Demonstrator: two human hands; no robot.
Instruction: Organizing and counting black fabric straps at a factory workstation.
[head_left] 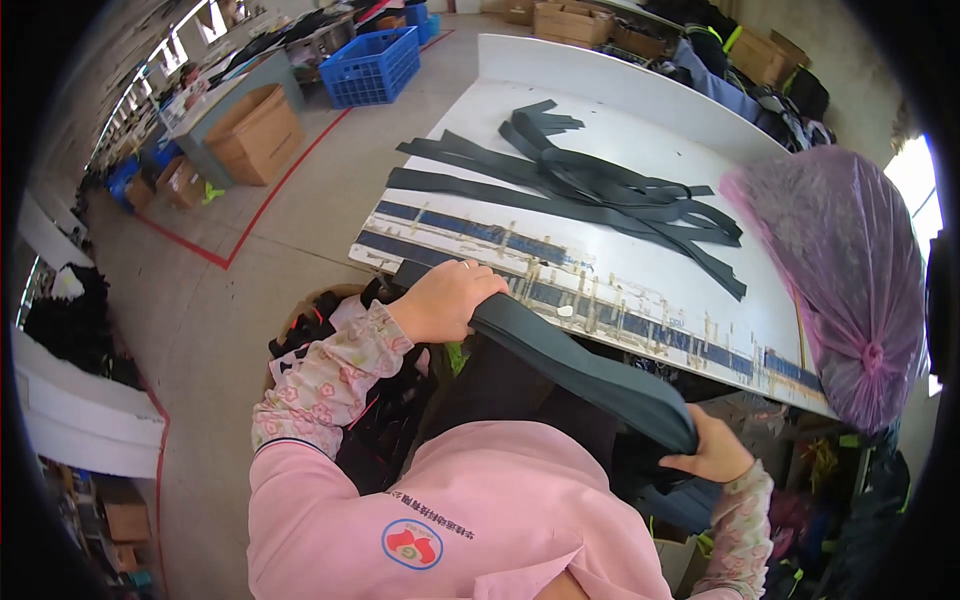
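- Head view: left hand point(450, 300), its fingers closed over a bundle of dark grey-green strips point(590, 365); a short stub shows past the knuckles, on the side away from the right hand.
- Right hand point(718, 448): thumb below and fingers behind the bundle's other end, narrowed on it; the fingertips are partly hidden.
- Between the 2 sets of fingers: the bundle's layers lie together, spanning the gap off the table edge, slightly bowed and lower toward the right fingers.
- Step in hand, as judged: the strips are being gathered and evened between the hands. The next move seems to call for firm pinches at the 2 ends, with layers kept flush; a loose right grip could let them fan out.
- Just beyond the left fingers: a worn edge with blue bands point(520, 240) on the white table point(640, 280).
- Farther beyond the fingers: loose strips point(590, 190), crossed and tangled on the tabletop.
- Beyond the right fingers, outward: a knotted pink plastic bag point(850, 270).
- Well apart, past the left fingers: a cardboard box point(255, 135) and a blue crate point(370, 68) on the floor.
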